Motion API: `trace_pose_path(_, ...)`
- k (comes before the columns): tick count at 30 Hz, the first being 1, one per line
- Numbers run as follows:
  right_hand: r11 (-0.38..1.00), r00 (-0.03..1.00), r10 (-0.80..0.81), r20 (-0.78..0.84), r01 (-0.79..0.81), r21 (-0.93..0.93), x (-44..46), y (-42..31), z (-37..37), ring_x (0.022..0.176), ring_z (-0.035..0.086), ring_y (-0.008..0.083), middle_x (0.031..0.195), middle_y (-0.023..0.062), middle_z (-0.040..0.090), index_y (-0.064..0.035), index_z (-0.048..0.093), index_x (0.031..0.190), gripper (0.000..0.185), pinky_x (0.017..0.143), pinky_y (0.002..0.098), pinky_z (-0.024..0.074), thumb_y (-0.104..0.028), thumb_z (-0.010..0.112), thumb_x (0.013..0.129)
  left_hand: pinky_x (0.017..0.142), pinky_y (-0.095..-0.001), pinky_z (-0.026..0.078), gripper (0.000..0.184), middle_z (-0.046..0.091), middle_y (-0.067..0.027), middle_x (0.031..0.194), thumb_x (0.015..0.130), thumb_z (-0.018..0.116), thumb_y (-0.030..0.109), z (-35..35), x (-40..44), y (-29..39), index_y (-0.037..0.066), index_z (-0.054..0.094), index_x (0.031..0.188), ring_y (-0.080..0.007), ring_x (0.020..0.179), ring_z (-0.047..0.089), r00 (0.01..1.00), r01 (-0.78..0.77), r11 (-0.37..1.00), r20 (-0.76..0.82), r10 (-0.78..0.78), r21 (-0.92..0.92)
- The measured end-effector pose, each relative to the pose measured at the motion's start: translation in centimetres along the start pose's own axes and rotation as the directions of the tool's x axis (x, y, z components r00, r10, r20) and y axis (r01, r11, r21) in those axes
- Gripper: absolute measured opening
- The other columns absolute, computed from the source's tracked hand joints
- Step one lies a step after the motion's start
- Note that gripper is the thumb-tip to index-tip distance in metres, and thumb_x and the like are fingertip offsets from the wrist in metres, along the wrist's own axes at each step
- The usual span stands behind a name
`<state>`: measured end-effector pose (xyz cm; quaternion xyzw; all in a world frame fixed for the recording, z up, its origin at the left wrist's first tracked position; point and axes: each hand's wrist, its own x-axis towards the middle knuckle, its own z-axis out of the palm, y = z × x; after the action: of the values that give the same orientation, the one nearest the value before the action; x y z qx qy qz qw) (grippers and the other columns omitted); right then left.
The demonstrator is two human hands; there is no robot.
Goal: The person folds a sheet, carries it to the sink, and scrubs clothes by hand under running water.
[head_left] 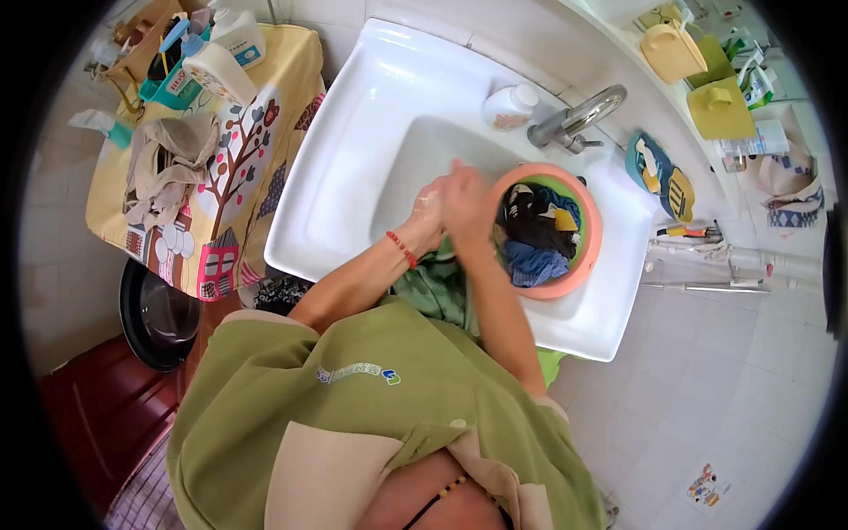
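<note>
My left hand (427, 210), with a red bead bracelet at its wrist, is over the basin of the white sink (327, 194). Pressed against it is my right hand (466, 201), smeared by motion. A whitish film like lather shows on the left hand. Their fingers overlap and blur, so I cannot make out whether anything lies between them. Just below the hands, a dark green cloth (433, 296) hangs at the sink's front. Right of my right hand, an orange-pink basin (587, 252) holds bunched dark and blue clothes (534, 230).
A white bottle (511, 108) stands by the chrome faucet (579, 119) at the back. Left, a cloth-covered table (238, 168) carries pump bottles (219, 72) and a beige cloth (168, 163). A shelf with yellow holders (673, 51) runs along the right wall.
</note>
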<state>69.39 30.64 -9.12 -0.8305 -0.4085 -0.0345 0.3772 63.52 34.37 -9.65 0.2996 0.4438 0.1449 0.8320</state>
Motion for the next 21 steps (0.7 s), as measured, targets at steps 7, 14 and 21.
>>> trace_pose_path(7, 0.925, 0.927, -0.373, -0.037, 0.375, 0.061, -2.1, -4.2, -0.9, 0.068, 0.055, 0.0387, 0.067, 0.0185, 0.056, -0.0022, 0.056, 0.072, 0.026, 0.064, 0.045, 0.0447, -0.026, 0.053, 0.083, 0.076, -0.025, 0.044, 0.026, 0.053, -0.0009, 0.09, 0.096, 0.041, 0.032, -4.9, 5.3, -6.0, 0.01, 0.051, 0.105, -0.011, 0.088, 0.052, 0.803, -0.021, 0.891, 0.524, 0.285, -0.453)
trace_pose_path(14, 0.897, 0.895, 0.415, 0.162, -0.432, 0.089, 1.4, 1.7, -1.6, 0.072, 0.059, 0.0318, 0.073, 0.0191, 0.06, 0.0009, 0.059, 0.083, 0.029, 0.066, 0.0377, 0.0465, -0.028, 0.058, 0.084, 0.068, -0.0267, 0.047, 0.026, 0.054, -0.0009, 0.08, 0.091, 0.054, 0.034, -1.8, -1.4, 3.8, 0.008, 0.054, 0.086, -0.0116, 0.076, 0.054, 0.979, 0.147, 0.954, 0.177, -0.102, -0.26)
trace_pose_path(21, 0.986, 0.993, 0.039, 0.112, -0.056, 0.157, -0.4, -3.9, -3.0, 0.067, 0.058, 0.0311, 0.07, 0.0143, 0.059, 0.0014, 0.059, 0.079, 0.028, 0.068, 0.0339, 0.0482, -0.026, 0.06, 0.081, 0.064, -0.0262, 0.047, 0.023, 0.056, -0.0026, 0.076, 0.091, 0.055, 0.027, -5.5, 4.6, -1.8, 0.006, 0.057, 0.1, -0.013, 0.068, 0.054, 0.93, -0.218, 0.974, 0.288, 0.229, -0.069)
